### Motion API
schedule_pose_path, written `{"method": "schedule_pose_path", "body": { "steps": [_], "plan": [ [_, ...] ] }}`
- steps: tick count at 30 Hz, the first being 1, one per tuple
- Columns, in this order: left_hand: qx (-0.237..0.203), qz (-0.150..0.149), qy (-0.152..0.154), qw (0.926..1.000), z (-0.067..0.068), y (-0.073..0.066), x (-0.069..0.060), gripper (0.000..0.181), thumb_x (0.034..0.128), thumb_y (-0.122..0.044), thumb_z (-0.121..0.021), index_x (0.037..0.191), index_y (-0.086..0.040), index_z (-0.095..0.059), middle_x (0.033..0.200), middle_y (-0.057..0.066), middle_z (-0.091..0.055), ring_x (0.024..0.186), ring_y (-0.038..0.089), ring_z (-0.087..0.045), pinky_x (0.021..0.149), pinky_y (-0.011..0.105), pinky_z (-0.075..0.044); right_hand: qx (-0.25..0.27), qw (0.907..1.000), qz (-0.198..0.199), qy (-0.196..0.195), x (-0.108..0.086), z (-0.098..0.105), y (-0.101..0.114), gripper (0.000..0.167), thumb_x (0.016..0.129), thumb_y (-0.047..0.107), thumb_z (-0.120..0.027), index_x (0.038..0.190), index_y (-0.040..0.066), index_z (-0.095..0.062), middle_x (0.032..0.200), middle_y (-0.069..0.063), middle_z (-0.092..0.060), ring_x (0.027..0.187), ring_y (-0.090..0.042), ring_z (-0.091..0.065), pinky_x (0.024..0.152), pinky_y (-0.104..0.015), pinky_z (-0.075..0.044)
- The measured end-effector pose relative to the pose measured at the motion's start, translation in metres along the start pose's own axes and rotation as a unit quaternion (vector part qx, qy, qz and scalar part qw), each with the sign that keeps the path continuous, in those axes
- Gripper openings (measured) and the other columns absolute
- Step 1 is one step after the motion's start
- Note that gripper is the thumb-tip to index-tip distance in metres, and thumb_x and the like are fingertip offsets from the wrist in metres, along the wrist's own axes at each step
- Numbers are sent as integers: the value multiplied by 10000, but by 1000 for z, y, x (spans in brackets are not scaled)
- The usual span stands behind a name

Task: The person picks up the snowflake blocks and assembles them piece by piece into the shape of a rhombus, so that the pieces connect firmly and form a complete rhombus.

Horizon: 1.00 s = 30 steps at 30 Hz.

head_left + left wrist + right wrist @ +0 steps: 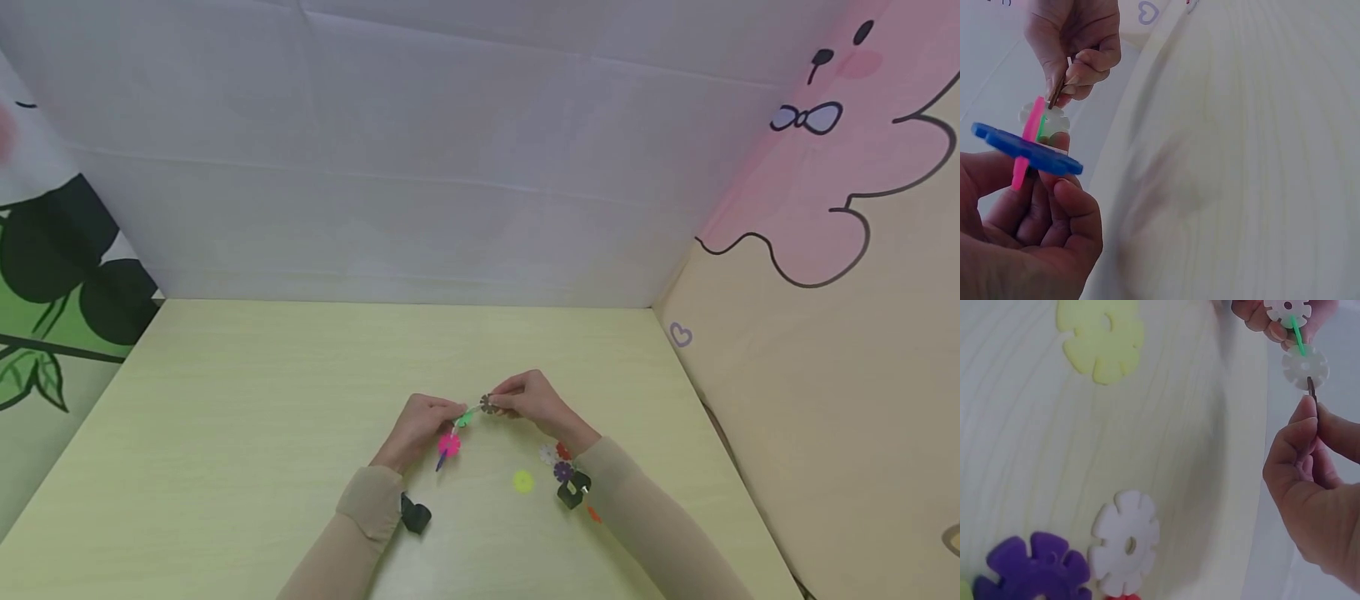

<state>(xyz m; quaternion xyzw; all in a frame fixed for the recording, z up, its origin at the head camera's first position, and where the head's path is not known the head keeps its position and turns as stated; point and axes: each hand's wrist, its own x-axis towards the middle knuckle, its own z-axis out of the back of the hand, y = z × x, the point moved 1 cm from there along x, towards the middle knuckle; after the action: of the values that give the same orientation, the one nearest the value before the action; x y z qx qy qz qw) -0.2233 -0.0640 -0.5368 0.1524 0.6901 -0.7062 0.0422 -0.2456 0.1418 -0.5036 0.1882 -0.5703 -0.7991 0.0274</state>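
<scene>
Above the table, a chain of notched plastic snowflake discs is stretched between both hands. My left hand [417,425] pinches it near the green disc [464,419]. From that hand hang a pink disc [449,444] and, at the end, a blue disc [1029,150]. Between thumb and fingers, my right hand [536,402] pinches a brown disc [487,404]. In the right wrist view, the brown disc's edge meets a white disc [1305,365]; whether it sits in a slot I cannot tell. The green one links that disc to another white disc [1288,312].
Loose on the table lie a yellow disc [522,481], a white disc [1125,544], a purple disc [562,472] and a red disc [563,451]. An orange-red piece [594,514] is partly under the right forearm. Black wrist cameras [416,514] sit at both cuffs.
</scene>
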Motion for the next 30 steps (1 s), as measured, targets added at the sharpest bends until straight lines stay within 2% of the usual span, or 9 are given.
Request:
{"method": "schedule_pose_path", "body": {
  "steps": [11,22,30],
  "plan": [
    [-98,-49,58,9999,0,1,0,148,837,-104,-723,831,42,-747,668,41,-610,609,130,-502,558,248,-414,-99,9999,97,5,-3,-1,6,126,860,62,-709,936,-39,-713,847,-116,-699,817,-364,-657,751,-469,-520],
    [257,-228,234,9991,4,3,-2,192,854,-172,-718,780,5,-730,655,24,-597,632,131,-503,592,265,-401,-228,9988,415,149,2,1,1,149,872,112,-709,967,-1,-728,866,-90,-708,759,-218,-669,750,-470,-516],
    [290,-96,454,9985,6,-2,-5,190,867,-172,-698,811,8,-718,719,32,-621,661,140,-539,650,298,-445,-254,9983,507,128,1,-1,2,172,881,130,-700,986,-3,-725,883,-95,-706,761,-236,-657,751,-486,-510]
  ]
}}
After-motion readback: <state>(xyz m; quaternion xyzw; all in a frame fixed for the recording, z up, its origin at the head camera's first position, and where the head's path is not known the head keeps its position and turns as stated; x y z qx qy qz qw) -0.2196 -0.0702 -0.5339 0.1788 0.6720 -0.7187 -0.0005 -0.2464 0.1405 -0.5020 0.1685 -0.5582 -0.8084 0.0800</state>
